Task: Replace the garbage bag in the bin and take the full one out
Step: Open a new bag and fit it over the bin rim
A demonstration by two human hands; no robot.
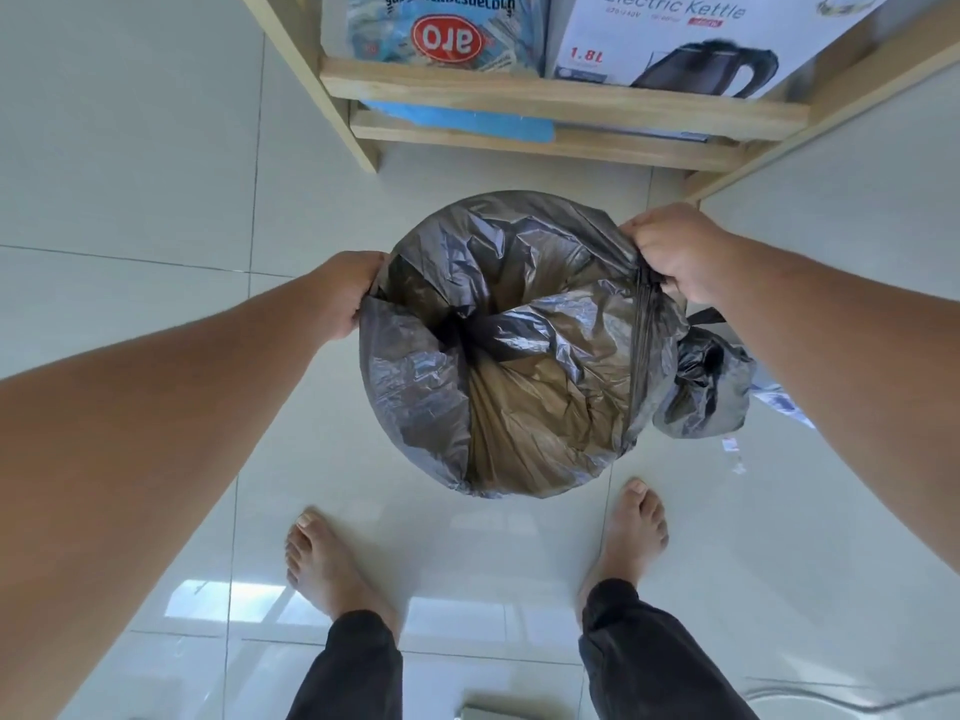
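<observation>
A round bin stands on the floor, fully wrapped in a thin grey garbage bag [519,366] that lines it; the brownish inside shows through the film. My left hand [348,296] grips the bag's edge at the bin's left rim. My right hand [675,252] pinches the bag's edge at the right rim. A tied, full grey bag [706,387] lies on the floor against the bin's right side, partly hidden by my right forearm.
A wooden shelf [561,101] stands just behind the bin, holding an electric kettle box [675,39] and a blue packet [441,33]. My bare feet stand on white floor tiles in front of the bin. Small paper scraps [732,454] lie at the right.
</observation>
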